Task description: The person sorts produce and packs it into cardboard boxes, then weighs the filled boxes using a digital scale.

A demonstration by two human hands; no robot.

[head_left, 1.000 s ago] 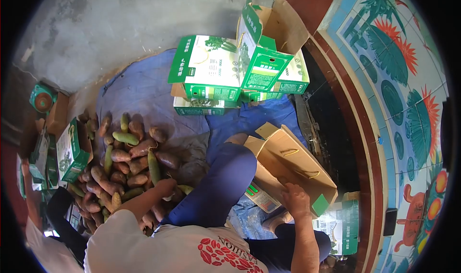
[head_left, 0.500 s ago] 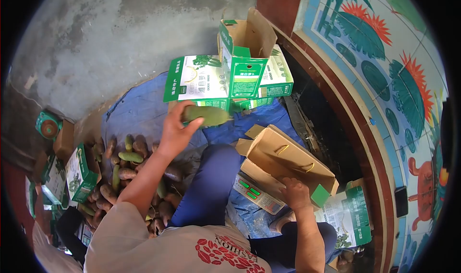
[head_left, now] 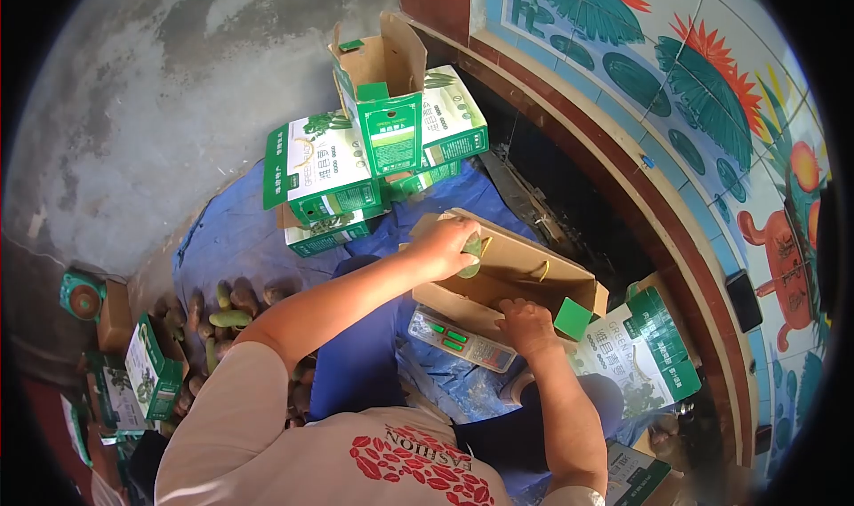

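Note:
My left hand [head_left: 443,250] grips a green radish [head_left: 471,259] upright over the left end of an open cardboard box [head_left: 569,285]. Fingers wrap around its side and hide part of it. On the box's near rim, my right hand [head_left: 531,326] has its fingers curled over the edge. The box is bare brown cardboard inside, with yellow cord handles and a green end flap [head_left: 572,318]. It rests on a digital scale [head_left: 461,340] with lit green displays, partly covered by the box. The box's floor is mostly hidden.
Printed green-and-white cartons [head_left: 320,163] stack at the back, one open carton [head_left: 391,119] on top. A pile of radishes [head_left: 233,317], some soil-brown, lies at left. More cartons [head_left: 154,368] stand far left and another carton [head_left: 636,350] at right. Blue sheeting [head_left: 231,230] covers the floor.
My left hand has carried the radish rightward and down, from in front of the stacked cartons to over the open box. My right hand stays on the box rim. The view has shifted right.

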